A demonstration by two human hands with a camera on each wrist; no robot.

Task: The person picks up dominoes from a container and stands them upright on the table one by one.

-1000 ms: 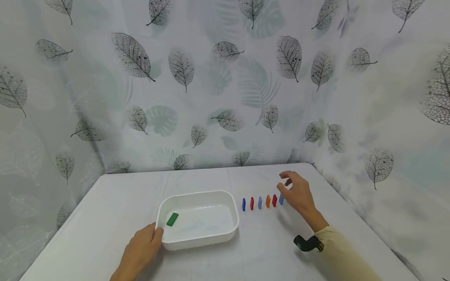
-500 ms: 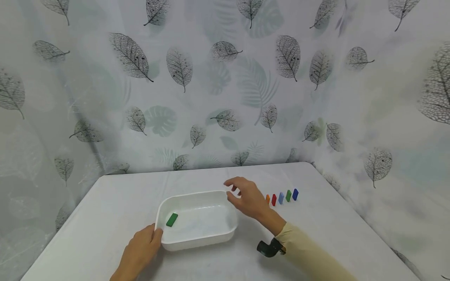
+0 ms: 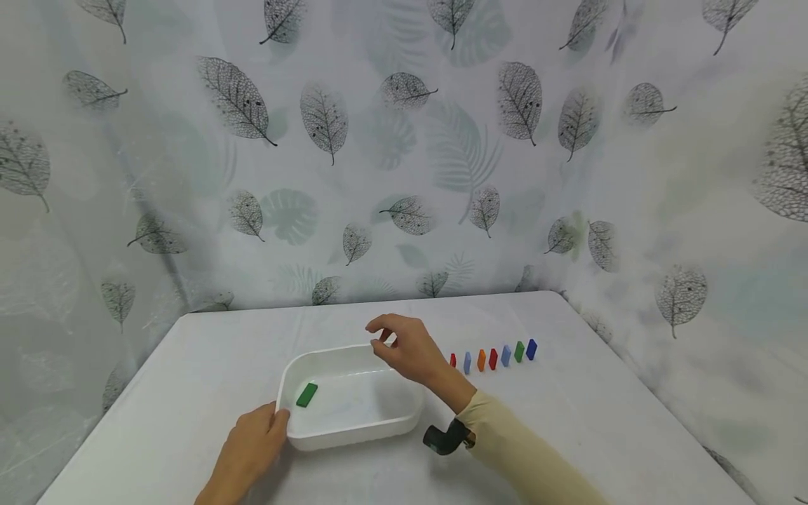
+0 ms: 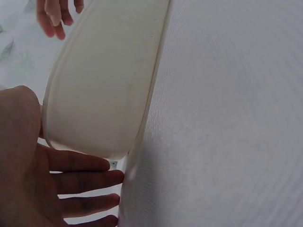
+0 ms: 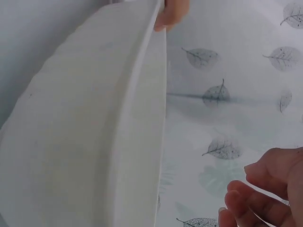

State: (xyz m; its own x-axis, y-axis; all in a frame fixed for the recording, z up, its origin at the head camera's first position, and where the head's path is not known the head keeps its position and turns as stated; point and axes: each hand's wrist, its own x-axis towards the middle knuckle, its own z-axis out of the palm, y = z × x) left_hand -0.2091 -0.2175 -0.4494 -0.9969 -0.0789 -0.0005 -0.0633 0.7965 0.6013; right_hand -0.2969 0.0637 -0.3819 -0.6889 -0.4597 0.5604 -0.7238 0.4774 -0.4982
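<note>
My left hand (image 3: pixel 252 438) grips the left end of a white rectangular tray (image 3: pixel 353 431), thumb at the rim. In the left wrist view its fingers (image 4: pixel 87 182) lie along the tray's outside. A green block (image 3: pixel 306 395) lies flat near the tray's left end. Above the tray's right rear side is my right hand (image 3: pixel 407 351), thumb and fingers bent and apart. Nothing shows between its thumb and fingertips in the right wrist view, where the hand (image 5: pixel 265 194) appears at lower right. Right of it, small blocks stand on edge in a row, including an orange block (image 3: pixel 482 360).
The row also has a red block (image 3: pixel 493 359), a green block (image 3: pixel 519 351) and a dark blue block (image 3: pixel 532 349) at its far end. A white cloth (image 3: pixel 568 435) covers the table. Leaf-printed curtains (image 3: pixel 404 175) rise behind and beside it.
My right hand has moved left from the row of blocks to above the tray. The row's right-hand blocks are uncovered; its leftmost dark blue block is now hidden. The left hand stays at the tray.
</note>
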